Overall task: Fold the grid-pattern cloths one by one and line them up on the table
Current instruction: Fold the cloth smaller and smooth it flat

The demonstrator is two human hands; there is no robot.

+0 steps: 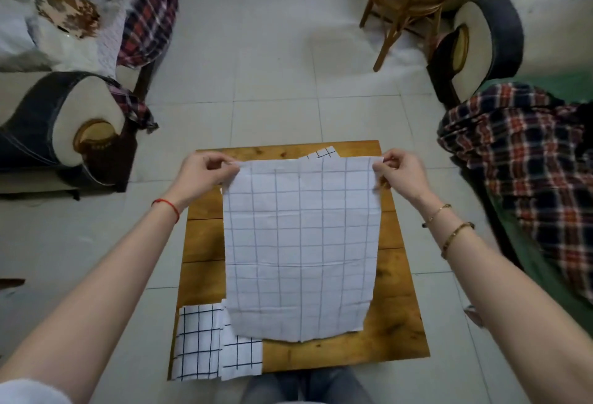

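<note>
The left hand (205, 172) pinches the upper left corner of a white grid-pattern cloth (301, 243). The right hand (401, 172) pinches the upper right corner of the same cloth. Both hands are held well apart, at the far end of the wooden table (394, 333), with the top edge of the cloth stretched between them. The cloth hangs spread open over the middle of the table, its faint grid lines facing the camera; whether its lower edge rests on the tabletop cannot be told.

Two folded cloths lie at the near left corner of the table: a larger folded cloth (197, 342) at the edge, and a smaller folded cloth (242, 355) just beside it on the right, touching it. The lower left corner of the held cloth overlaps them. A further grid cloth corner (324, 152) shows at the far edge of the table, behind the held cloth.

A plaid blanket (519, 159) lies on the seat to the right. A wooden chair (407, 2) stands on the tiled floor (272, 66) beyond the table.
</note>
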